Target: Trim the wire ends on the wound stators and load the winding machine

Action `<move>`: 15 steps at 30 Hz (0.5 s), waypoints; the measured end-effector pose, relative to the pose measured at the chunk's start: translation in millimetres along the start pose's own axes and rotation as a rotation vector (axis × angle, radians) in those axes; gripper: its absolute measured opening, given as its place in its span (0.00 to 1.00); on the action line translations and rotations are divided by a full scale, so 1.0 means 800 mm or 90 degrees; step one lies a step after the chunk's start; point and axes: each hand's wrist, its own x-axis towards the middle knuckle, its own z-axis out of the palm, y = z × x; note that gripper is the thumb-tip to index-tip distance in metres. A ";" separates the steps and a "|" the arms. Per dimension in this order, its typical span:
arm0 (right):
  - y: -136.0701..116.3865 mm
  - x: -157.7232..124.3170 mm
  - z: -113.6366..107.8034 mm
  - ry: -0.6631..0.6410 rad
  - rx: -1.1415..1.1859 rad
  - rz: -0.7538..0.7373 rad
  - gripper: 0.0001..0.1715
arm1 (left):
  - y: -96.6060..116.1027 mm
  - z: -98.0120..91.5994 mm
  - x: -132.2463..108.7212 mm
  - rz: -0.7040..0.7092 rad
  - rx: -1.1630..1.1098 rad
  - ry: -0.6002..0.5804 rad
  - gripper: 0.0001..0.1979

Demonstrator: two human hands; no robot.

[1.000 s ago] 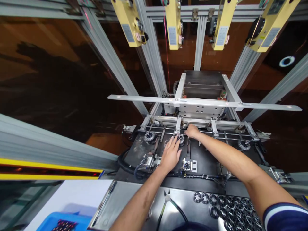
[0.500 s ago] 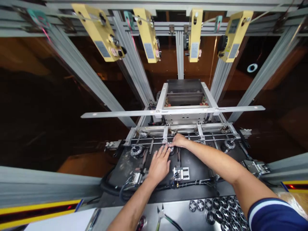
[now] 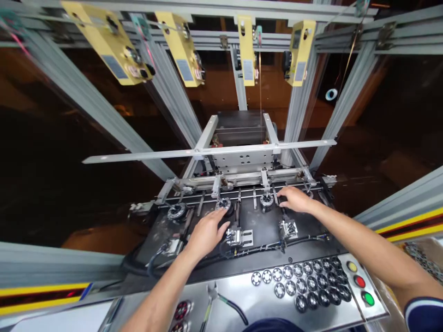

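Note:
My left hand [image 3: 206,233] lies flat with fingers stretched out, its fingertips at the edge of a round metal stator core [image 3: 224,204] on the machine's black bed. Further right, my right hand [image 3: 295,199] hovers over the bed, thumb and forefinger apart, with nothing visible between them. It is nearest to another round stator core [image 3: 266,201], just left of its fingertips. A third core [image 3: 176,211] sits at the left end of the row. Behind my right hand a further round part [image 3: 309,194] is mostly hidden.
Several black spoked cores [image 3: 301,285] stand in rows on the metal shelf, beside yellow, red and green buttons [image 3: 368,299]. Cutting pliers [image 3: 212,295] lie near my left forearm. A long metal bar [image 3: 221,150] crosses behind the bed; yellow wire tensioners [image 3: 248,50] hang above.
The view has shifted to the right. My right hand has left the second core beside my left hand and moved right, past the third. My left hand has drawn slightly back toward me.

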 end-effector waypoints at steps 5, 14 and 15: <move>-0.005 0.015 0.047 0.018 -0.003 -0.019 0.19 | 0.072 -0.018 0.006 0.040 -0.024 0.060 0.20; 0.007 0.050 0.045 -0.058 0.066 0.107 0.19 | 0.150 0.063 0.040 0.028 -0.046 0.057 0.17; 0.009 0.057 0.043 -0.076 0.076 0.122 0.19 | 0.151 0.076 0.042 0.019 -0.044 0.051 0.18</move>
